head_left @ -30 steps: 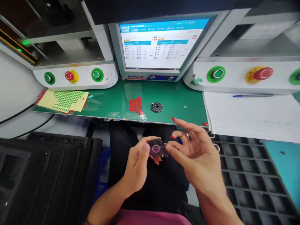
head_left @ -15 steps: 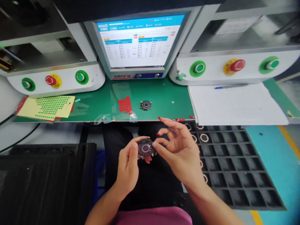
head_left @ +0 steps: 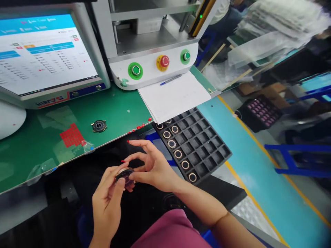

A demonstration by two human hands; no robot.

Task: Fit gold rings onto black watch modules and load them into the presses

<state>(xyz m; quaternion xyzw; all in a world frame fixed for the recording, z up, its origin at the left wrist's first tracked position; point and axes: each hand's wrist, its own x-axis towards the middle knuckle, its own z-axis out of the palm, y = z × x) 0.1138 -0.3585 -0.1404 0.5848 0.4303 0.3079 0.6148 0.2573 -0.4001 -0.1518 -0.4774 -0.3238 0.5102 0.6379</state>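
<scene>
Over my lap, my left hand (head_left: 107,198) is closed around a round dark smartwatch case (head_left: 126,175), its thumb lying across the near face. My right hand (head_left: 156,168) pinches the right edge of the same case between thumb and index finger, with the other fingers raised and spread. Part of the case is hidden behind the fingers, and I cannot make out whether a film lies under the right fingertips. Another watch case (head_left: 99,126), black with lugs, lies face up on the green bench (head_left: 121,103).
Right of my hands sits a black compartment tray (head_left: 204,144) with several gold-rimmed round cases along its left side. A sheet of red stickers (head_left: 72,135) and clear film scraps (head_left: 88,147) lie on the bench. Papers (head_left: 173,96) with a pen rest before the button panel (head_left: 155,63).
My view has swung to the right, bringing the tray and the aisle further in. Both hands keep hold of the watch case, which is now tilted more and more covered by fingers.
</scene>
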